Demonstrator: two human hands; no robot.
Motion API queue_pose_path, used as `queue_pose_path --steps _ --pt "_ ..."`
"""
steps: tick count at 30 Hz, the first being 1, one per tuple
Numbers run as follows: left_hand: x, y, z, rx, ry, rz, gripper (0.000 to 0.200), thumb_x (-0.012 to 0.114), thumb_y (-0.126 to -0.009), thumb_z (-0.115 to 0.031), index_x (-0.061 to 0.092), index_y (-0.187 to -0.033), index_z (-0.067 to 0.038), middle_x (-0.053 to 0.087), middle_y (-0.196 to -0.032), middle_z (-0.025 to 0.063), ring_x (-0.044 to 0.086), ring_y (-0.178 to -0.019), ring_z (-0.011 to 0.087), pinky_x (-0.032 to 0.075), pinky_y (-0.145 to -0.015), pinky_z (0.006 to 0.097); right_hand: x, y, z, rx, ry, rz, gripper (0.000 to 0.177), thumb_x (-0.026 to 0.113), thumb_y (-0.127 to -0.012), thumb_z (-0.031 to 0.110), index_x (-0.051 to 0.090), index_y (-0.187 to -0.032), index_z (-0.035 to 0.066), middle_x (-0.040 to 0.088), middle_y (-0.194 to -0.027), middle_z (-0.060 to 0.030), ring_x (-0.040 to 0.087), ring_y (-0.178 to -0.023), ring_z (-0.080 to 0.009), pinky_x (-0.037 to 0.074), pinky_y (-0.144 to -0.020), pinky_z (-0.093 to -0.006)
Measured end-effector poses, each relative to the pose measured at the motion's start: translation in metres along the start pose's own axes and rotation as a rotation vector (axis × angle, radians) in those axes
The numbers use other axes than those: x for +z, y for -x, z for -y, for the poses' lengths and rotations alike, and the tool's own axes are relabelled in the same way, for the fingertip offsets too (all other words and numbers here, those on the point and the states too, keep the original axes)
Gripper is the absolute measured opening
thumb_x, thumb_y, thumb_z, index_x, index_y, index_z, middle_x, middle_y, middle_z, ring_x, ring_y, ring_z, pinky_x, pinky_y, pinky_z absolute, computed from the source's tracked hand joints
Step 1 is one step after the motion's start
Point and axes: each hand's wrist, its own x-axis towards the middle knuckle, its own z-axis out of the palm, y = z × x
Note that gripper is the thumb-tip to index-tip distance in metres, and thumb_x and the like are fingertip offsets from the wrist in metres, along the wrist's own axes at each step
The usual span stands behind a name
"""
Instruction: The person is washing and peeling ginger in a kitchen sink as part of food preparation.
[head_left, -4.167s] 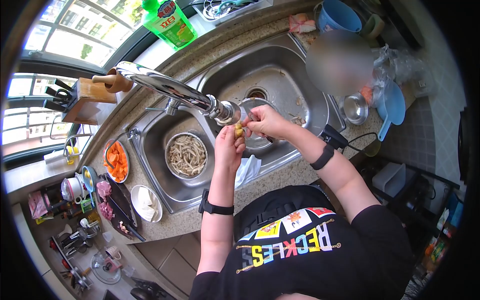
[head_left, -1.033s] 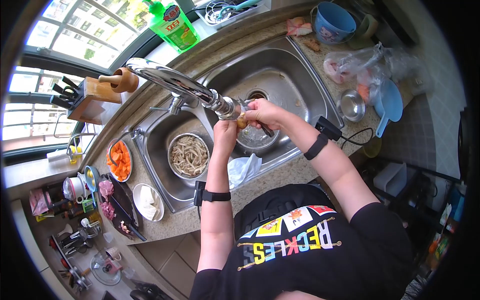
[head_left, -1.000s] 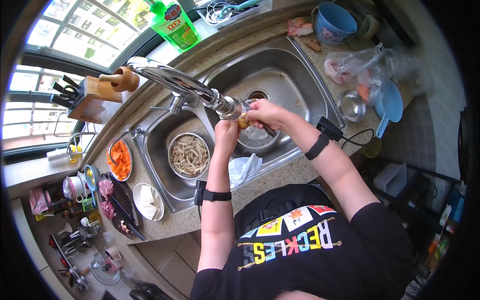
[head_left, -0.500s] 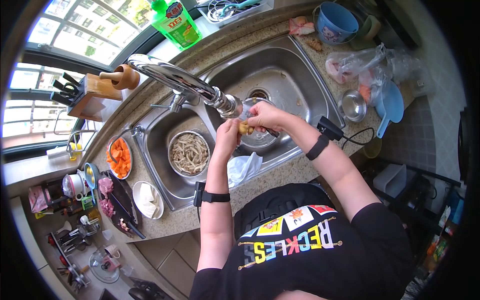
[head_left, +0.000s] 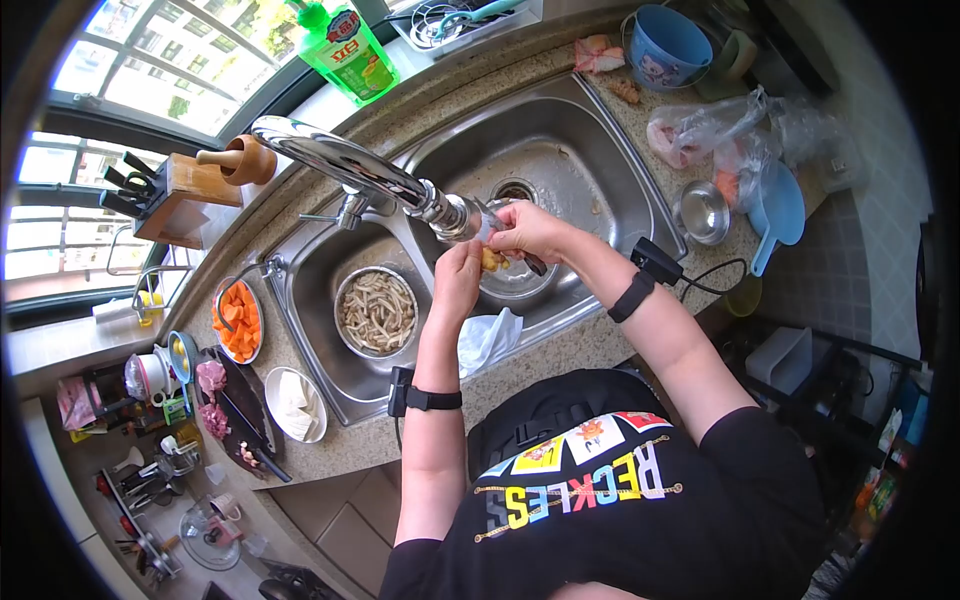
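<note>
Under the faucet [head_left: 440,212], over the right sink basin [head_left: 625,190], both of my hands meet around a knobbly yellow-brown piece of ginger [head_left: 492,260]. My left hand [head_left: 458,282] is closed on the ginger from the left. My right hand [head_left: 530,234] is closed beside it, gripping a slim tool with a dark handle [head_left: 537,265]; its working end is hidden by the fingers. A clear round bowl or lid [head_left: 515,285] lies below in the basin. In the left basin stands a metal bowl of pale sliced strips [head_left: 378,312].
Left of the sink are a bowl of orange chunks [head_left: 238,318], a white dish of white slices [head_left: 297,405] and a dark board with meat and a knife [head_left: 235,400]. A white cloth or bag [head_left: 490,340] drapes the front rim. Right are plastic bags [head_left: 700,130] and a metal bowl [head_left: 704,213].
Both hands stay together at the faucet; the right hand has shifted slightly left and down over the ginger. The camera view has moved slightly.
</note>
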Motion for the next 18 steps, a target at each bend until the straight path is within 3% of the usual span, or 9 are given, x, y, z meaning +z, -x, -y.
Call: queue_pose_path --steps 2,4,8,10,15,17,18 --pt "0.000 0.003 -0.007 -0.084 0.091 0.010 0.031 0.040 -0.095 -0.028 0.055 -0.084 -0.003 0.045 -0.056 -0.0014 0.040 -0.046 0.0074 0.033 -0.042 0.0221 0.001 0.003 0.004 -0.026 0.001 -0.004 0.007 0.062 -0.076 0.003 0.058 -0.080 0.000 0.057 -0.065 -0.0049 0.044 -0.045 -0.0065 0.034 -0.041 -0.0204" --pt "0.000 0.004 -0.009 -0.211 0.444 -0.014 0.030 0.040 -0.094 -0.026 0.054 -0.082 -0.002 0.043 -0.056 -0.0004 0.039 -0.046 0.0082 0.034 -0.043 0.0223 -0.006 0.004 0.000 0.002 -0.059 -0.018 0.007 0.062 -0.077 0.004 0.058 -0.081 0.000 0.058 -0.066 -0.0056 0.044 -0.045 -0.0063 0.034 -0.041 -0.0200" --pt "-0.004 -0.003 0.007 -0.172 0.429 -0.031 0.027 0.041 -0.093 -0.022 0.053 -0.081 -0.001 0.043 -0.058 0.0008 0.038 -0.046 0.0091 0.035 -0.043 0.0234 -0.007 0.013 0.002 0.065 -0.099 -0.064 0.011 0.063 -0.080 0.009 0.058 -0.084 0.000 0.061 -0.070 -0.0073 0.044 -0.046 -0.0055 0.033 -0.040 -0.0184" --pt "-0.001 -0.003 -0.002 -0.240 0.702 -0.111 0.020 0.045 -0.092 -0.020 0.053 -0.088 -0.002 0.049 -0.060 0.0007 0.044 -0.047 0.0078 0.038 -0.042 0.0225 -0.004 0.010 -0.006 0.032 -0.134 -0.104 0.013 0.064 -0.080 0.011 0.058 -0.086 0.001 0.061 -0.070 -0.0068 0.045 -0.046 -0.0054 0.033 -0.040 -0.0181" --pt "0.003 -0.002 -0.015 -0.301 0.678 -0.161 0.017 0.048 -0.090 -0.016 0.054 -0.085 -0.001 0.055 -0.066 0.0035 0.047 -0.049 0.0066 0.043 -0.045 0.0212 0.007 0.012 -0.006 -0.029 -0.280 -0.106 0.017 0.066 -0.079 0.014 0.056 -0.087 0.003 0.059 -0.069 -0.0041 0.046 -0.047 -0.0052 0.034 -0.041 -0.0183" --pt "0.008 -0.001 -0.018 -0.332 0.693 -0.159 0.017 0.049 -0.090 -0.015 0.054 -0.083 -0.001 0.057 -0.066 0.0044 0.048 -0.049 0.0063 0.045 -0.045 0.0210 0.013 0.006 -0.013 -0.094 -0.003 -0.161 0.019 0.069 -0.077 0.015 0.056 -0.085 0.004 0.057 -0.068 -0.0019 0.046 -0.049 -0.0051 0.036 -0.042 -0.0198" --pt "0.011 0.000 -0.017 -0.311 0.670 -0.170 0.016 0.049 -0.089 -0.014 0.054 -0.081 -0.001 0.057 -0.066 0.0047 0.048 -0.048 0.0065 0.044 -0.045 0.0212 0.013 0.005 -0.014 -0.095 -0.057 -0.149 0.019 0.070 -0.075 0.013 0.056 -0.085 0.004 0.056 -0.067 -0.0004 0.046 -0.049 -0.0050 0.037 -0.043 -0.0208"
